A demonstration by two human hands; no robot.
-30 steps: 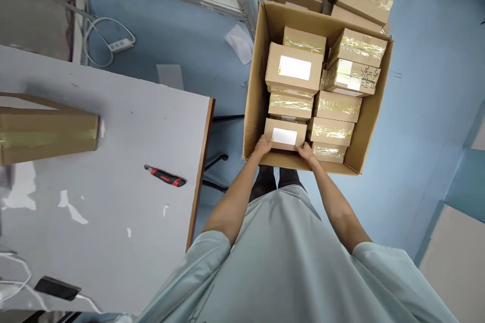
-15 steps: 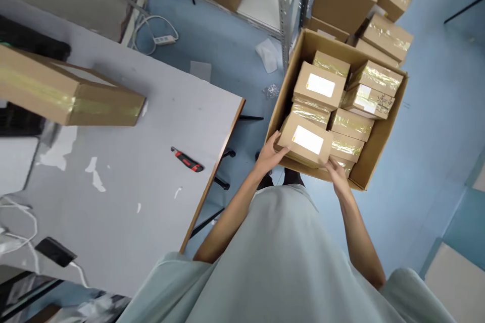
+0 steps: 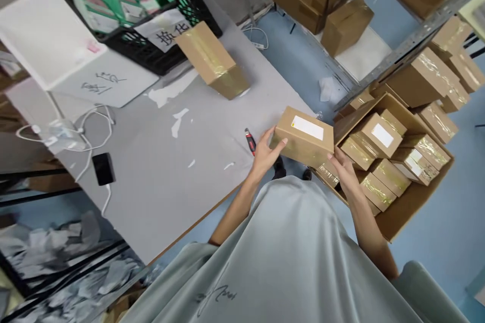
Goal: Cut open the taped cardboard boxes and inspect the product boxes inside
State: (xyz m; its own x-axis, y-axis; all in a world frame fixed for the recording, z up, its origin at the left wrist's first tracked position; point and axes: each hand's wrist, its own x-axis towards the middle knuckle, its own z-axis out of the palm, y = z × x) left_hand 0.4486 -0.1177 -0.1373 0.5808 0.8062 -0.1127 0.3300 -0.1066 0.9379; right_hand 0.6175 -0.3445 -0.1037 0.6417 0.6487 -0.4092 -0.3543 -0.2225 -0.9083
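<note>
Between my two hands is a small brown cardboard box (image 3: pixel 303 144) with a white label on top, held up in the air. My left hand (image 3: pixel 267 154) grips its left end, and my right hand (image 3: pixel 343 164) grips its right end. Just behind my left hand, a red and black utility knife (image 3: pixel 250 142) lies on the table, partly covered by that hand. Below and to the right stands a large open carton (image 3: pixel 413 214), packed with several small taped boxes (image 3: pixel 384 176). The held box overlaps the carton's left edge in my view.
On the grey table (image 3: pixel 151 222) are a taped cardboard box (image 3: pixel 212 60), a black crate (image 3: pixel 159 55) of green and white packages, a white box (image 3: pixel 102 78), a phone (image 3: pixel 103 169) and white cables. Stacked cartons (image 3: pixel 428 78) and a metal shelf post (image 3: pixel 428 25) stand beyond the large carton.
The labelled box has come up out of the large carton in both my hands. My view has turned left, bringing the table, crate and phone further in.
</note>
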